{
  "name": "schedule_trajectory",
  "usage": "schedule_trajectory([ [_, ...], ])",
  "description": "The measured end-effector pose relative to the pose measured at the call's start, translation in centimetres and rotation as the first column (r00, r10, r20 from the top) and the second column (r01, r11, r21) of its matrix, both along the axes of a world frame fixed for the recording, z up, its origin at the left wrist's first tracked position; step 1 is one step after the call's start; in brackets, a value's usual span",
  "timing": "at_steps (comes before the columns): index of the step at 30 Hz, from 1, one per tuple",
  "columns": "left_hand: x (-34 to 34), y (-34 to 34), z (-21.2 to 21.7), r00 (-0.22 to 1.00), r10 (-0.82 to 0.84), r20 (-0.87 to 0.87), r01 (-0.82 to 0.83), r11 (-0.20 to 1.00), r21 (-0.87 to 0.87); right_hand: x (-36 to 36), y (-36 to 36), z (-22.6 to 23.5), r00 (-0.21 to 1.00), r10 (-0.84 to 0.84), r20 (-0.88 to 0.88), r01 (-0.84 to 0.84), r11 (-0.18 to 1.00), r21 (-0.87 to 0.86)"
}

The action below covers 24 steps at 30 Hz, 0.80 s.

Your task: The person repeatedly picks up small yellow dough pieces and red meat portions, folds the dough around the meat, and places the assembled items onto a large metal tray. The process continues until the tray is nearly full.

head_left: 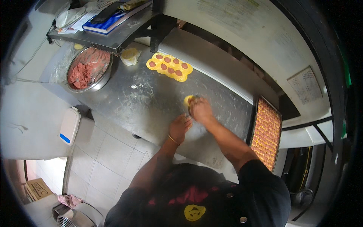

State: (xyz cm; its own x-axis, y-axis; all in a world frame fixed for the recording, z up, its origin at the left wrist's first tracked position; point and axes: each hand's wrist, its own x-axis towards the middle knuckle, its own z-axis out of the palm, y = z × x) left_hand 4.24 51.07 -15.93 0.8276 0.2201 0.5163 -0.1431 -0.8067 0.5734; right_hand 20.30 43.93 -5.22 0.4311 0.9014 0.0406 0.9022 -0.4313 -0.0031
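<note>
Seen from above, a person in a dark top [166,196] works with bare hands at a grey metal worktop [138,104] dusted with pale smears. The right hand [200,110] is bent downward, fingers curled, over a single yellow dough round [188,99], covering part of it. The round lies near the middle of the worktop, its far left edge showing past the fingers; whether the hand grips it cannot be told. The left hand [180,127], a thin band at its wrist, is just beside the right and nearer the body, its fingers pointing toward it; whether it holds anything cannot be told either.

Beyond the hands, toward the back edge, is a cluster of overlapping yellow discs [170,64] topped with lumps of pink filling. To its left, on a crumpled white wrapper, sits a yellow stack [130,55]. Farther left stands a large metal bowl [99,84] of pink ground meat [80,75]. At the right end of the worktop, a long dark tray [253,123] is filled with rows of small yellow and reddish pieces [267,132].

A shelf [130,28] at upper left carries a blue notebook [107,25]. Below the worktop is a pale tiled floor [109,151].
</note>
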Motion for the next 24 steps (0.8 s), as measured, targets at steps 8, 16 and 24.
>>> schedule_trajectory([
  [8,-4.4,-5.2,10.5,0.936,-0.165,-0.312,-0.094,0.736,-0.67,-12.3,-14.4,3.0,0.981,0.11,-0.16,-0.034,0.909,0.416],
  [16,-5.8,-14.6,17.3,0.972,-0.139,0.189,0.147,-0.267,-0.952,-15.5,-22.4,4.1,0.425,0.186,-0.886,0.752,0.473,0.46],
  [24,-9.4,-27.9,20.0,0.99,-0.058,0.129,0.128,-0.011,-0.992,-18.1,-33.1,7.5,0.422,0.276,-0.863,0.791,0.352,0.5],
])
